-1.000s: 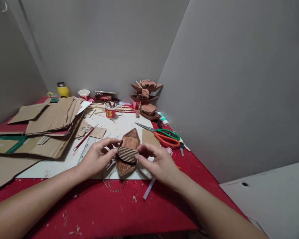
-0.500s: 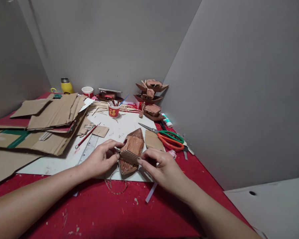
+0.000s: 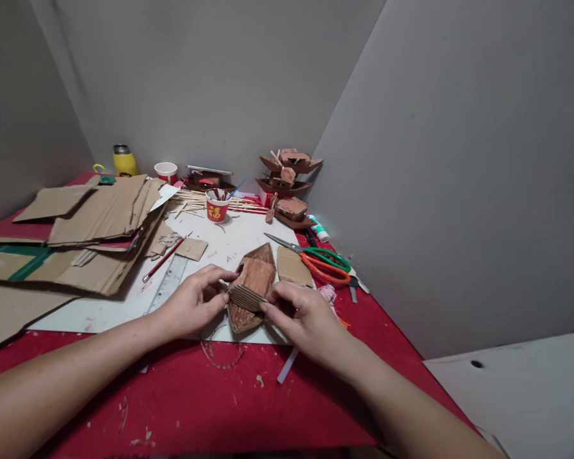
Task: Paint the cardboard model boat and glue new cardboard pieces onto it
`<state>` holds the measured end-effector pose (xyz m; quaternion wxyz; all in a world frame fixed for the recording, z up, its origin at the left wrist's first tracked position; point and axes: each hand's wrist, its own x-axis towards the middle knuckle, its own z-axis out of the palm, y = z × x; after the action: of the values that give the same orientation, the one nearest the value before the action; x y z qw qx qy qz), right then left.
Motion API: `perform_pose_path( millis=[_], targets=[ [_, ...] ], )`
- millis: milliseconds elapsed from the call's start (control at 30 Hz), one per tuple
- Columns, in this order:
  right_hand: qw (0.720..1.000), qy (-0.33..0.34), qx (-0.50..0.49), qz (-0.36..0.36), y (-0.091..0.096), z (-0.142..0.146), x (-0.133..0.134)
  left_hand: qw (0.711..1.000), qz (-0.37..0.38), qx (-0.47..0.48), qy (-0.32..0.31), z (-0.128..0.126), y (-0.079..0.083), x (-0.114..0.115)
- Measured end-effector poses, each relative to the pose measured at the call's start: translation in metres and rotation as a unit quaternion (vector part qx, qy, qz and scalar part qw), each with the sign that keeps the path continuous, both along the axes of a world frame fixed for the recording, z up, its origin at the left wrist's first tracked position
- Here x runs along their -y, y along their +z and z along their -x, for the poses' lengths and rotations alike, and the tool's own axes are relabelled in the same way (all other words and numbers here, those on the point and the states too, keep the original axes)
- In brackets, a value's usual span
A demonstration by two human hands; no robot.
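Two hands of mine meet over a small brown boat (image 3: 257, 274), which lies on the white board (image 3: 119, 309) with its pointed ends toward and away from me; my right hand (image 3: 309, 317) pinches the right end of a ridged piece of cardboard (image 3: 247, 298) between thumb and fingertips; my left hand (image 3: 196, 301) has its thumb at the other end and its forefinger by the boat's roof, a gap between them, and I cannot tell whether it grips; the ridged piece sits slanted across the near part of the roof; just right of the boat lies a flat bit of card (image 3: 293, 266), with scissors (image 3: 308, 252) beside it; to the left are a ruler (image 3: 167, 285) and a pencil (image 3: 164, 258); a red paper cup (image 3: 217, 211) stands farther back.
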<state>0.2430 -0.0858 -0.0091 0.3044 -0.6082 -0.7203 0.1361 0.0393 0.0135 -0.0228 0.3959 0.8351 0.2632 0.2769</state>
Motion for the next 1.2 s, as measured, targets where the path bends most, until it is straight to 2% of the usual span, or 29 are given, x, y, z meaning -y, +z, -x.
perform_pose_path(
  millis=[200, 367, 467, 567, 633, 733, 900, 1000, 1067, 1133, 1200],
  targets=[
    [0.999, -0.001, -0.052, 0.014, -0.001, -0.001, -0.006, 1.000, 0.021, -0.003, 0.022, -0.003, 0.000, 0.001],
    [0.996, -0.002, -0.090, 0.011, 0.007, -0.004, -0.006, 0.999, 0.033, 0.019, 0.038, -0.003, 0.000, 0.003],
    [0.985, -0.016, -0.174, -0.002, 0.014, -0.006, -0.004, 0.996, 0.049, 0.054, 0.053, -0.001, 0.004, 0.006],
    [0.957, -0.019, -0.289, -0.008, 0.016, -0.005, -0.003, 0.985, 0.130, 0.110, 0.026, 0.001, 0.010, 0.009],
    [0.946, 0.001, -0.325, 0.012, 0.015, -0.002, -0.003, 0.969, 0.198, 0.147, -0.011, 0.001, 0.013, 0.011],
    [0.937, 0.026, -0.346, 0.045, 0.013, 0.003, -0.005, 0.953, 0.250, 0.169, -0.034, 0.000, 0.019, 0.015],
    [0.934, 0.005, -0.358, 0.021, 0.011, 0.005, -0.008, 0.942, 0.297, 0.141, -0.066, 0.000, 0.024, 0.021],
    [0.935, 0.032, -0.352, 0.040, 0.009, 0.005, -0.007, 0.949, 0.281, 0.119, -0.074, 0.000, 0.023, 0.021],
    [0.938, 0.045, -0.340, 0.048, 0.009, 0.005, -0.005, 0.962, 0.242, 0.107, -0.066, 0.000, 0.023, 0.019],
    [0.946, 0.033, -0.323, 0.021, 0.011, 0.004, -0.001, 0.983, 0.158, 0.081, -0.048, 0.002, 0.025, 0.016],
    [0.952, 0.019, -0.305, -0.029, 0.013, 0.002, 0.003, 0.998, 0.031, 0.038, -0.033, 0.003, 0.031, 0.014]
  ],
)
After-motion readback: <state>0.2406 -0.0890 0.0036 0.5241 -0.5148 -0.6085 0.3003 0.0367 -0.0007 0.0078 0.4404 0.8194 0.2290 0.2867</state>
